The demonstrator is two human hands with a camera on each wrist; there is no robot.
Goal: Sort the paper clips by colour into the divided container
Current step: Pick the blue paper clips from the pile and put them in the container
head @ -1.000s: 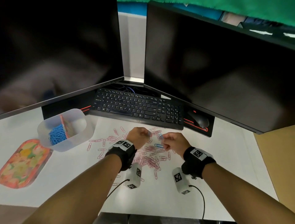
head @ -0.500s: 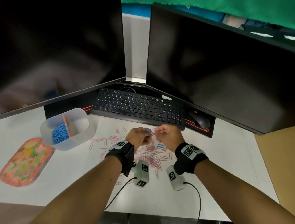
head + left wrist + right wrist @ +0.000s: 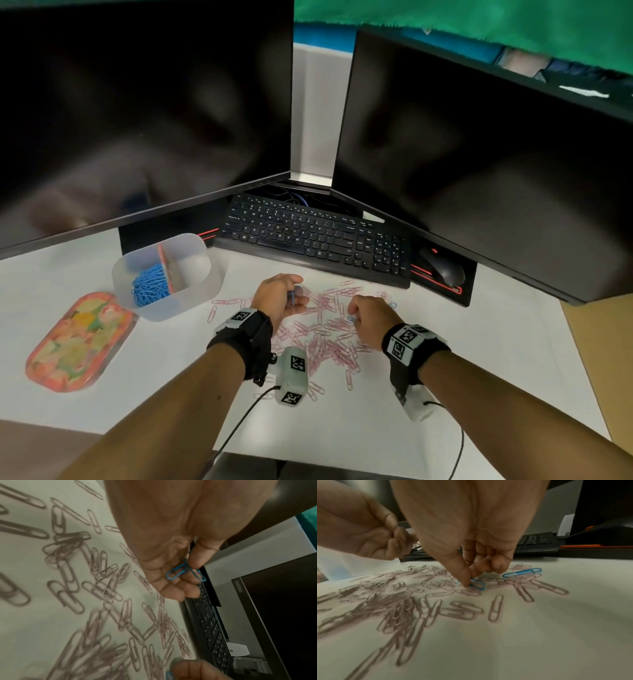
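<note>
Head view: two hands work over a scatter of paper clips on a white desk [image 3: 445, 394].

Left hand [image 3: 279, 298], at frame centre, has its grip clenched on two blue clips [image 3: 186, 571], thin bent-wire loops pinched between thumb and curled fingers. Right hand [image 3: 368, 320], lower right of it, reaches down with its grip pinching a blue clip [image 3: 476, 583] that lies on the desk among the pink clips [image 3: 329, 337]. Another blue clip [image 3: 522, 572] lies just right of that hand in the right wrist view. Pink clips spread flat across the centre, many overlapping. Container [image 3: 191, 298], translucent, sits at centre left; a heap of blue clips [image 3: 149, 289] fills its left compartment, against the pink divider [image 3: 166, 267].
</note>
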